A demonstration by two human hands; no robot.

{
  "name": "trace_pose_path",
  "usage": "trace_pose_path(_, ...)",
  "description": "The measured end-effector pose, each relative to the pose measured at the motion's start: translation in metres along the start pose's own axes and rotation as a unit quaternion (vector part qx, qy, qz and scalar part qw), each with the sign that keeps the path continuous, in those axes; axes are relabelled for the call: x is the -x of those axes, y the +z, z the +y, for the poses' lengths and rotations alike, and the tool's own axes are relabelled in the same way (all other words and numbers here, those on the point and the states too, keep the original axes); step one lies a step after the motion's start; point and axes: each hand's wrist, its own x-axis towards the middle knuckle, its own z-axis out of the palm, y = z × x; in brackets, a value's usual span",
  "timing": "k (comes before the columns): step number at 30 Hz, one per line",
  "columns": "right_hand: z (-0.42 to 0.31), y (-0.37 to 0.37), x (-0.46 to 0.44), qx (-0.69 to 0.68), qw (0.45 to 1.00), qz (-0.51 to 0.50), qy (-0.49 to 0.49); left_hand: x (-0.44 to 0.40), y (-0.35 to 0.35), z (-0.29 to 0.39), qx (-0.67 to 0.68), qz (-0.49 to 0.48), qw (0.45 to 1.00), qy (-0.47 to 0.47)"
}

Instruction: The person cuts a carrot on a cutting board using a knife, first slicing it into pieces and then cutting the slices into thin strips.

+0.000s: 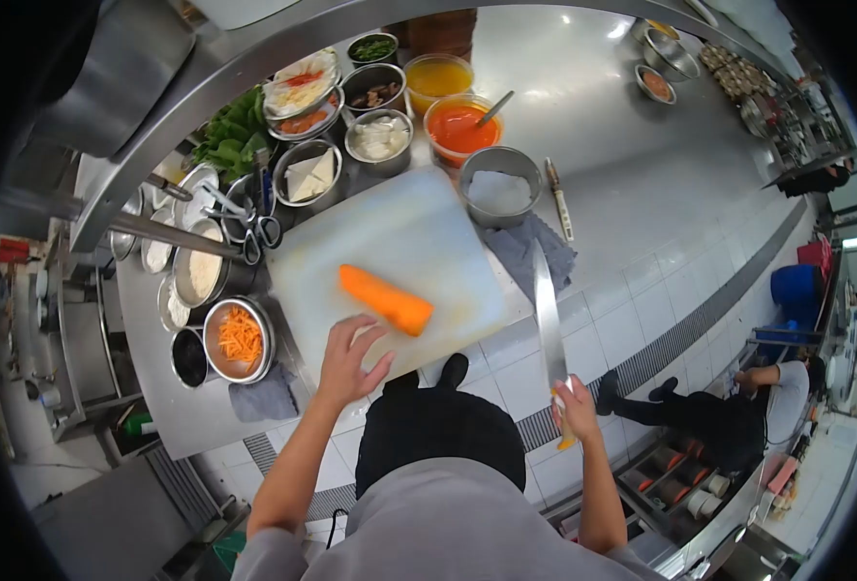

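From the head camera's view, I see the carrot lying on the near half of the white cutting board, just ahead of the left hand and slightly to its right. Its long axis runs slantwise, from a narrower end far and left to a thicker end near and right, that thicker end turned toward the right hand's side. The left hand is clearly the nearer one: empty, palm down, fingers spread and a little bent, the tips near the carrot without any clear sign of contact. The right hand, well apart from it, is closed round the handle of a long knife, whose blade points forward, off the board's right side, its tip by the grey cloth. The carrot looks bright orange, smooth and peeled, tapering slightly, with a blunt thick end. Over to the left, beside the board, a metal bowl holds orange shreds; on the far right, another person stands apart.
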Motion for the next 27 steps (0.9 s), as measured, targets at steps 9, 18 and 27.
trace_pose_path(9, -0.032, 0.045, 0.062, 0.429, 0.867, 0.07, -0.243, -0.025, 0.07, -0.015, -0.152, -0.01, 0.988, 0.011)
trace_pose_path(18, -0.084, 0.119, -0.002, 0.598, 0.757, 0.047, -0.259, -0.037, 0.078, -0.021, -0.125, -0.014, 0.992, 0.013)
trace_pose_path(27, -0.088, 0.114, 0.01, 0.568, 0.789, 0.035, -0.233, -0.023, 0.082, -0.036, -0.064, 0.091, 0.993, 0.034)
